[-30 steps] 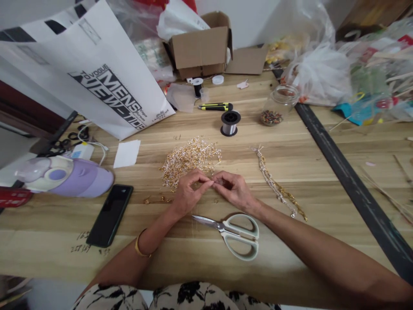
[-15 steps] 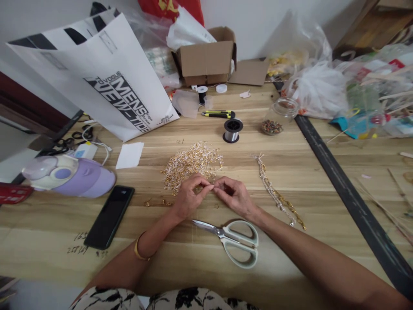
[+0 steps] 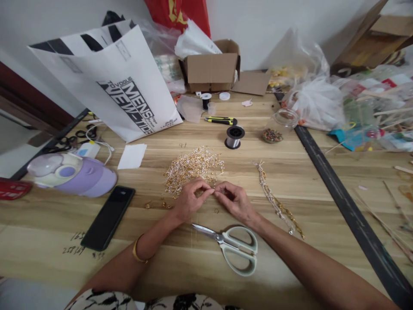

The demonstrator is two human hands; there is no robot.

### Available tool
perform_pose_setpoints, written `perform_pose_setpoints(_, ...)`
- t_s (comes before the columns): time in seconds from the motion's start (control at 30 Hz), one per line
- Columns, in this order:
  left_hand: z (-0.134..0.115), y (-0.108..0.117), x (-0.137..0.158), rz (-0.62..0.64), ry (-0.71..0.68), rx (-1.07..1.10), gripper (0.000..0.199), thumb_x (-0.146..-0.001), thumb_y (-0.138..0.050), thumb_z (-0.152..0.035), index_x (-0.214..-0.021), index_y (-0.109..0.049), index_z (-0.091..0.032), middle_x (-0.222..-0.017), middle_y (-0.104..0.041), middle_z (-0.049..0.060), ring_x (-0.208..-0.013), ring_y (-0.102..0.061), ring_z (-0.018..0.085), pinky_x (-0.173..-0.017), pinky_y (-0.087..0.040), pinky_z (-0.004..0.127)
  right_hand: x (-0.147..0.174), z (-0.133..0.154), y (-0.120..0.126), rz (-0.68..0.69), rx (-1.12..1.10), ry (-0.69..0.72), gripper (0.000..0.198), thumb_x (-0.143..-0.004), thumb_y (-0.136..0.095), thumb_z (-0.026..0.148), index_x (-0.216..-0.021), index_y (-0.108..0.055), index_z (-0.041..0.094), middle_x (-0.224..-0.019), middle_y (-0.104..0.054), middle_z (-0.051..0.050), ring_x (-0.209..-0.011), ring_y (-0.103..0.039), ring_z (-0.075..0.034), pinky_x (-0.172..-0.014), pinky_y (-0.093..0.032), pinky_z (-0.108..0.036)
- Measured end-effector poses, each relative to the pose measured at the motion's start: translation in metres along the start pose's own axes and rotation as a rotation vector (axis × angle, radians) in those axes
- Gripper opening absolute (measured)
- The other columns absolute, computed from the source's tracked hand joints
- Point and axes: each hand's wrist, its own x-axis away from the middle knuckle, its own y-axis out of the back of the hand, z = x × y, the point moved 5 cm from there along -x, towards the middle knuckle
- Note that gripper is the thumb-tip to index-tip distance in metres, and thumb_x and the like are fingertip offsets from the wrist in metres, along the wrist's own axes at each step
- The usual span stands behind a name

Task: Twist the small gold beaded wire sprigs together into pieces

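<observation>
My left hand [image 3: 192, 199] and my right hand [image 3: 235, 200] meet fingertip to fingertip, each closed in a pinch. What lies between the fingertips is too small to make out. Just beyond my left hand spreads a heap of small gold and clear beads [image 3: 190, 165], partly covered by its fingers. Nearer to me rests a pair of scissors [image 3: 222, 238] with pale green handles, its blades pointing left. A small gold ring [image 3: 216, 211] lies between my wrists. To the right, silver and gold chains [image 3: 274, 198] are stretched out on the wooden table [image 3: 155, 267].
A spool of silver wire [image 3: 234, 137], a yellow-black utility knife [image 3: 221, 120] and a glass jar of beads [image 3: 274, 134] stand or lie farther back. On the left are a phone [image 3: 109, 218], a purple bottle [image 3: 84, 174] and a white paper bag [image 3: 125, 90]. Behind sits a cardboard box [image 3: 211, 69].
The camera view has shifted slightly, so the background sits lower in the picture. Both hands keep their pinch in nearly the same place.
</observation>
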Motion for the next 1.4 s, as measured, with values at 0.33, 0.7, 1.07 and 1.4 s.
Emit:
perform_pose_setpoints(0.33, 0.0, 0.001, 0.001, 0.006, 0.015, 0.007, 0.016, -0.083, -0.061, -0.023, -0.068, -0.059, -0.016, -0.068, -0.06, 0.002, -0.067, -0.055, 0.014, -0.066, -0.043, 0.027, 0.0, 0.0, 0.0, 0.002, -0.003, -0.009, 0.019, -0.086, -0.055, 0.034, -0.081, -0.058, 0.017, -0.064, -0.051, 0.001, -0.056, -0.043, -0.011, -0.05, -0.034, -0.023)
perform_pose_setpoints(0.7, 0.004, 0.006, -0.004, -0.005, 0.024, -0.076, 0.009, -0.081, -0.062, -0.019, -0.072, -0.064, -0.017, -0.073, -0.066, 0.004, -0.073, -0.058, 0.017, -0.072, -0.044, 0.031, -0.005, -0.009, 0.015, -0.214, -0.253, -0.135, 0.025, -0.084, -0.059, 0.042, -0.081, -0.053, 0.018, -0.058, -0.049, 0.004, -0.047, -0.042, -0.009, -0.044, -0.034, -0.021)
perform_pose_setpoints(1.07, 0.003, -0.01, 0.005, 0.169, -0.133, -0.322, 0.006, -0.081, -0.062, -0.019, -0.083, -0.067, -0.017, -0.081, -0.061, 0.006, -0.088, -0.05, 0.021, -0.082, -0.043, 0.037, -0.006, -0.007, 0.019, -0.276, -0.295, -0.171, 0.028, -0.081, -0.061, 0.044, -0.077, -0.052, 0.018, -0.054, -0.048, 0.005, -0.043, -0.041, -0.007, -0.04, -0.032, -0.02)
perform_pose_setpoints(1.4, -0.001, -0.014, 0.006, 0.233, -0.175, -0.336, 0.016, -0.086, -0.054, -0.015, -0.09, -0.069, -0.018, -0.085, -0.059, 0.007, -0.091, -0.047, 0.021, -0.083, -0.043, 0.037, -0.006, -0.009, 0.021, -0.313, -0.308, -0.176, 0.027, -0.081, -0.061, 0.043, -0.078, -0.052, 0.017, -0.056, -0.049, 0.004, -0.044, -0.041, -0.007, -0.041, -0.034, -0.021)
